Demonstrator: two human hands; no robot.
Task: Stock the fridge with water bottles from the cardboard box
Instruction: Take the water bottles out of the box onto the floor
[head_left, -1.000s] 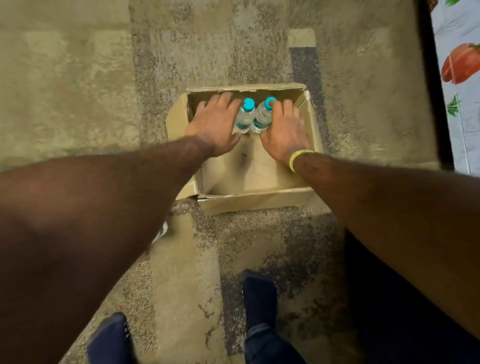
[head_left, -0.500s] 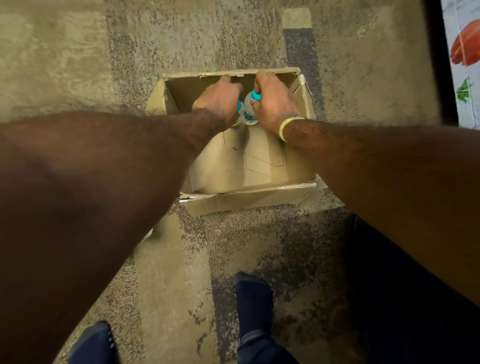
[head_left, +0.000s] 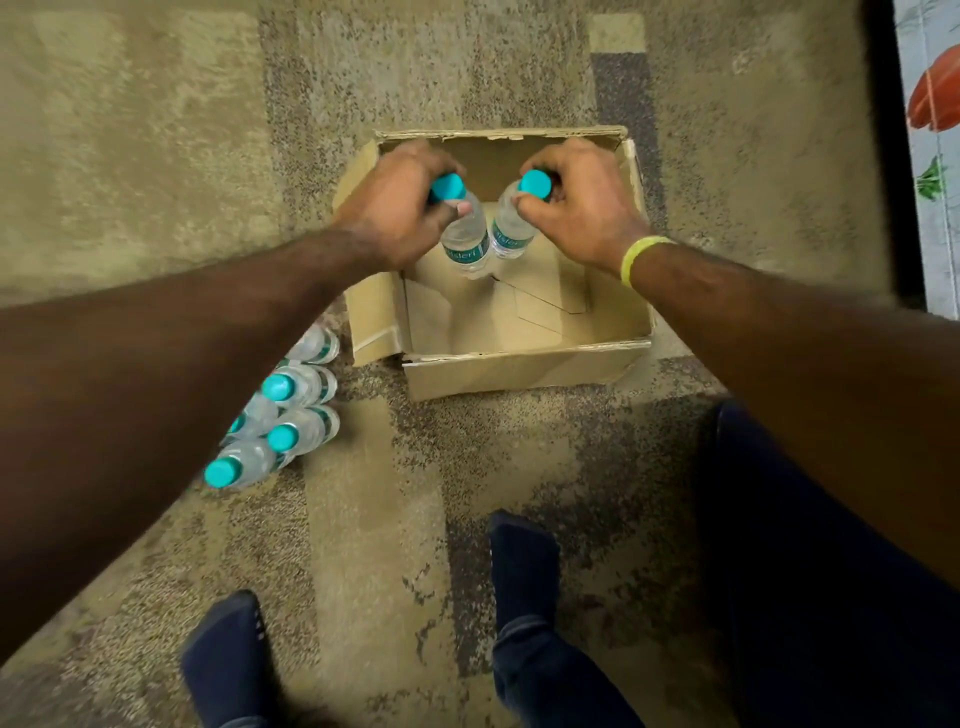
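The person is bent over the cardboard box (head_left: 519, 369), which sits open on the carpet (head_left: 156, 156). Both hands are over the far half of the box. The left hand (head_left: 397, 210) is curled round the neck of one water bottle (head_left: 466, 244). The right hand (head_left: 584, 208) grips the neck of a second water bottle (head_left: 511, 236) in the same way, thumb and fingers closed just under the top. The teal caps (head_left: 448, 187) stick up past the knuckles.

The two bottles hang tilted inside the box's walls, with their lower ends leaning in toward each other and their labels close together. From here I can't tell whether their bases touch the box's bottom. The bare cardboard bottom shows on the near side of them.

A yellow wristband (head_left: 641, 254) circles the right wrist. Just beside the box's near left corner, a cluster of bottles (head_left: 298, 415) stands on the carpet, partly hidden under the left forearm. On the near side of the box are the person's feet (head_left: 524, 561) in dark socks. Well off to the box's right, at the edge of view, is a patterned panel (head_left: 930, 104) with a red print.
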